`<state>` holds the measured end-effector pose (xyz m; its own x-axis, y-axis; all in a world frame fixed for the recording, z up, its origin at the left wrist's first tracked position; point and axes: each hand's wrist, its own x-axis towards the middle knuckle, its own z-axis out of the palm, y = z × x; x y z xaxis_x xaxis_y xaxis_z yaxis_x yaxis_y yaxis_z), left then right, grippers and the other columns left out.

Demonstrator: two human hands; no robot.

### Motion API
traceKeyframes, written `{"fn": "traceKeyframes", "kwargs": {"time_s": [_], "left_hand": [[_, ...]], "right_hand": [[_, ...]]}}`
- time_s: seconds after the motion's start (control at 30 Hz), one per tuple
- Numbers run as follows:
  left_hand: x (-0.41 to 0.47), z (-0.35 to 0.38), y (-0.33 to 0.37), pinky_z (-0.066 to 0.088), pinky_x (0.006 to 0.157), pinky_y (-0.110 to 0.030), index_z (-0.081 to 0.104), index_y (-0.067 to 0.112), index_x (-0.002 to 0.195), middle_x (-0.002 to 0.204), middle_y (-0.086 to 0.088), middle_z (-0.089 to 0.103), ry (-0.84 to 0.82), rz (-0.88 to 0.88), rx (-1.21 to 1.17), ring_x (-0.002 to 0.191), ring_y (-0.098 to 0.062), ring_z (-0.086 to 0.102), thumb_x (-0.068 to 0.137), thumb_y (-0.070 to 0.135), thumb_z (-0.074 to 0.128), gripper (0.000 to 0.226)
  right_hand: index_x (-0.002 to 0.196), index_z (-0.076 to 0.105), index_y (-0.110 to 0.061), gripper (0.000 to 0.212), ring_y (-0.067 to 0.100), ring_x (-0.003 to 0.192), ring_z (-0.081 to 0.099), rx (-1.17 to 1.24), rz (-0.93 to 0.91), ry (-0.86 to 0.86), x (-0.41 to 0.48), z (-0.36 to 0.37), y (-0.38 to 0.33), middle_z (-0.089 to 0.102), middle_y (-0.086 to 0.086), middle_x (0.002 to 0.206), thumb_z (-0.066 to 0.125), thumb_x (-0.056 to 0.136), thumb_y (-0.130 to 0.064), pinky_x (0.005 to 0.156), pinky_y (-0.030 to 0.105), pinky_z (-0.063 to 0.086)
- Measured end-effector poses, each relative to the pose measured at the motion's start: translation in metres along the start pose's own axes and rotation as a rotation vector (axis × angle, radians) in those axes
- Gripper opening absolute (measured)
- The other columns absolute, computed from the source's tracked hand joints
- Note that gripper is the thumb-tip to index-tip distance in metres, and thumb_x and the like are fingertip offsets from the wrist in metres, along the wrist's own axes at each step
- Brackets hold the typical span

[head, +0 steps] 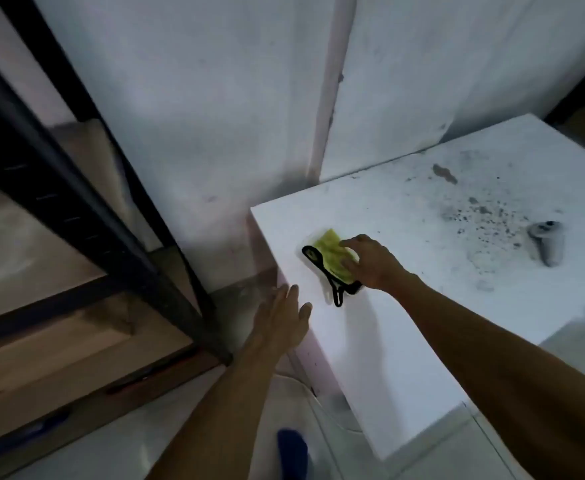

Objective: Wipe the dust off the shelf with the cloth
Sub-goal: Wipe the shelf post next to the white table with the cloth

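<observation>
We see the yellow-green cloth (329, 252) with its black border lying flat on the white top of the shelf (405, 323), close to the left front corner of this surface. The right hand (370, 263) lies on the cloth from the right side. Its fingers (348, 263) are stretched over the right half of the cloth, a little spread from each other, and they press it down without curling around it. The left half of the cloth and its black loop stay uncovered beyond the fingertips. The left hand (280, 318) rests at the left edge of the shelf, well beside the cloth and not touching it. Its fingers are straight and close together, with the thumb held apart on the top surface. Further to the right, the surface carries dark specks of dust (481, 216) and a small grey object (547, 242) that we cannot identify. On the left stands a black metal rack (76, 202) with wooden boards.
</observation>
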<state>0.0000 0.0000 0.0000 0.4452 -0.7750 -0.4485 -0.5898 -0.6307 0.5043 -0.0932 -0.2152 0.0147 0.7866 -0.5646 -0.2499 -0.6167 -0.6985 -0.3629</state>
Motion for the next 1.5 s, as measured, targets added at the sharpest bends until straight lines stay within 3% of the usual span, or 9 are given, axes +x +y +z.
{"fn": "traceKeyframes", "kwargs": {"time_s": [0.17,0.33,0.47,0.7,0.87,1.03,1.23,1.37,1.5], "left_hand": [[0.053,0.020,0.002,0.011,0.125,-0.048,0.003,0.010,0.161,0.170,-0.009,-0.007,-0.056,-0.056,0.121,0.156,-0.034,-0.004,0.109,0.037,0.025,0.062],[0.080,0.045,-0.001,-0.008,0.123,-0.050,-0.009,0.011,0.159,0.166,-0.009,-0.026,-0.055,-0.023,0.198,0.150,-0.040,-0.025,0.109,0.041,0.019,0.065],[0.079,0.060,-0.001,-0.018,0.119,-0.048,-0.016,0.010,0.157,0.161,-0.013,-0.034,0.028,-0.007,0.278,0.149,-0.038,-0.030,0.092,0.052,-0.010,0.078],[0.077,0.058,-0.009,0.002,0.124,-0.054,-0.021,0.013,0.156,0.161,-0.010,-0.036,0.012,-0.001,0.346,0.150,-0.034,-0.030,0.080,0.055,-0.023,0.087],[0.078,0.051,-0.003,0.002,0.124,-0.055,-0.019,0.012,0.156,0.161,-0.011,-0.035,-0.054,-0.019,0.374,0.150,-0.035,-0.029,0.107,0.046,0.021,0.072],[0.073,0.023,-0.006,-0.007,0.123,-0.051,-0.011,0.007,0.159,0.166,-0.013,-0.022,-0.135,-0.016,0.367,0.153,-0.035,-0.019,0.108,0.035,0.033,0.073],[0.017,-0.013,-0.016,-0.004,0.125,-0.050,-0.002,0.007,0.160,0.169,-0.011,-0.008,-0.008,-0.041,0.234,0.156,-0.031,-0.010,0.108,0.034,0.029,0.067],[-0.035,-0.035,-0.019,0.000,0.125,-0.049,0.004,0.006,0.160,0.169,-0.010,0.002,0.079,-0.080,0.114,0.156,-0.028,-0.003,0.109,0.036,0.027,0.064],[-0.104,-0.044,-0.030,0.001,0.125,-0.046,0.008,0.009,0.160,0.170,-0.008,0.005,0.227,-0.081,0.009,0.157,-0.024,-0.002,0.109,0.041,0.024,0.063]], "right_hand": [[0.149,0.038,-0.028,0.055,0.037,0.113,0.057,-0.087,-0.142,-0.140,0.038,0.032,0.017,0.039,0.009,0.148,0.052,0.097,-0.042,0.095,0.044,0.048],[0.151,0.033,-0.030,0.059,0.039,0.113,0.042,-0.219,-0.163,-0.037,0.049,0.056,0.018,0.034,0.017,0.143,0.044,0.097,-0.053,0.090,0.047,0.046],[0.146,0.041,-0.023,0.059,0.041,0.106,0.043,-0.288,-0.164,0.018,0.050,0.067,0.014,0.040,0.025,0.135,0.054,0.093,-0.046,0.088,0.050,0.049],[0.136,0.052,-0.019,0.042,0.038,0.108,0.048,-0.149,-0.106,0.066,0.053,0.072,0.009,0.050,0.022,0.123,0.050,0.099,-0.040,0.086,0.045,0.049],[0.131,0.058,-0.016,0.034,0.036,0.105,0.053,-0.084,-0.088,0.066,0.049,0.071,0.003,0.060,0.017,0.113,0.048,0.101,-0.030,0.087,0.042,0.045],[0.113,0.064,-0.018,0.023,0.036,0.095,0.054,0.057,-0.039,0.089,0.045,0.047,0.000,0.058,0.013,0.098,0.048,0.099,-0.026,0.073,0.037,0.041],[0.120,0.058,-0.020,0.026,0.019,0.090,0.045,0.170,-0.091,0.203,0.025,0.009,-0.026,0.054,0.003,0.098,0.044,0.100,-0.029,0.072,0.036,0.042],[0.116,0.055,-0.021,0.030,0.004,0.083,0.032,0.201,-0.175,0.240,0.001,0.000,-0.059,0.056,0.003,0.097,0.037,0.100,-0.039,0.064,0.024,0.022],[0.120,0.054,-0.026,0.043,0.007,0.083,0.041,0.238,-0.310,0.187,-0.036,-0.001,-0.113,0.056,0.003,0.099,0.031,0.098,-0.054,0.073,0.026,0.035]]}}
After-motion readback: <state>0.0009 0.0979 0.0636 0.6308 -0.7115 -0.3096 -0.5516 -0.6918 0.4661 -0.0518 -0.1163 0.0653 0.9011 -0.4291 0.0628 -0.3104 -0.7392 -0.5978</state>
